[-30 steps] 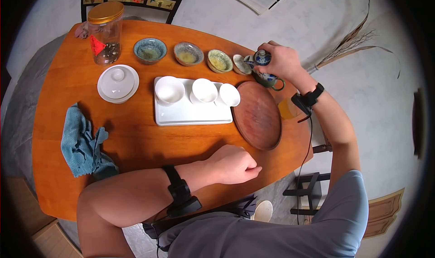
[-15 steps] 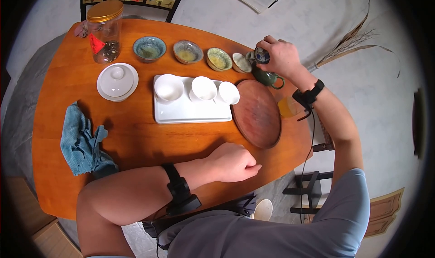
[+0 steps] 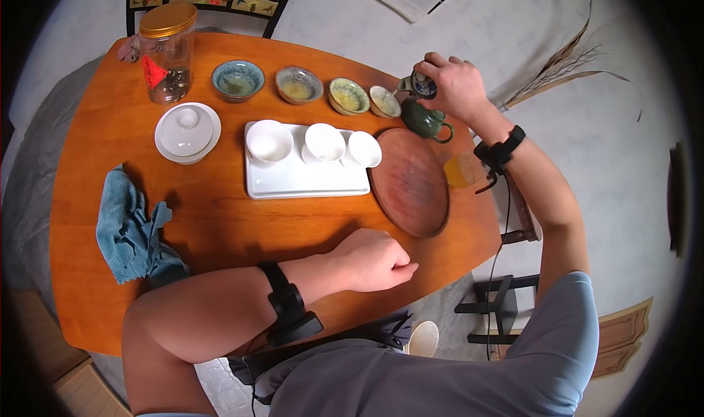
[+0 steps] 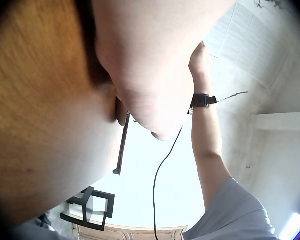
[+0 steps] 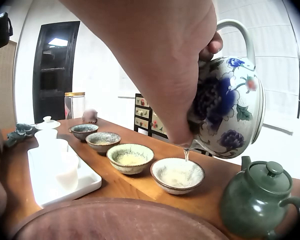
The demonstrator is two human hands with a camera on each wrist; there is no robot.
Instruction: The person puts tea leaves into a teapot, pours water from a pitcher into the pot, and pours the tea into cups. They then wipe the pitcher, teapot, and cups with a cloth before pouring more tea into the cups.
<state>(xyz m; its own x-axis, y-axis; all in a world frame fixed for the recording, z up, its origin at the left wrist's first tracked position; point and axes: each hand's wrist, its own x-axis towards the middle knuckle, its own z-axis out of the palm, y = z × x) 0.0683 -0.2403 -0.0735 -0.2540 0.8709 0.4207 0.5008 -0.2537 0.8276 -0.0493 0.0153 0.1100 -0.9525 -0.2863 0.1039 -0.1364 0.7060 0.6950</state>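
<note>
High at the table's right end, my right hand [image 3: 456, 87] grips a white teapot [image 5: 225, 110] painted with blue flowers. The pot is tilted, and a thin stream of liquid [image 5: 187, 154] falls from it into a small pale bowl [image 5: 177, 175] holding light liquid. My palm and wrist hide part of the pot in the right wrist view. Just beside the bowl, a lidded green teapot [image 5: 255, 195] stands on the table. My left hand [image 3: 374, 259] holds nothing near the table's front edge, fingers curled in with the thumb against them.
Three more glazed bowls [image 3: 348, 96] continue the row leftward. White cups [image 3: 325, 143] stand on a white tray [image 3: 308, 186], beside a round wooden tray [image 3: 411, 186] and a vessel of amber liquid [image 3: 460, 171]. Farther left are a lidded white bowl [image 3: 188, 133], a jar [image 3: 169, 58] and a blue cloth [image 3: 125, 226].
My right hand has raised and tipped the flowered teapot over the pale bowl, showing more of the green teapot below. The left hand has stayed nearly still.
</note>
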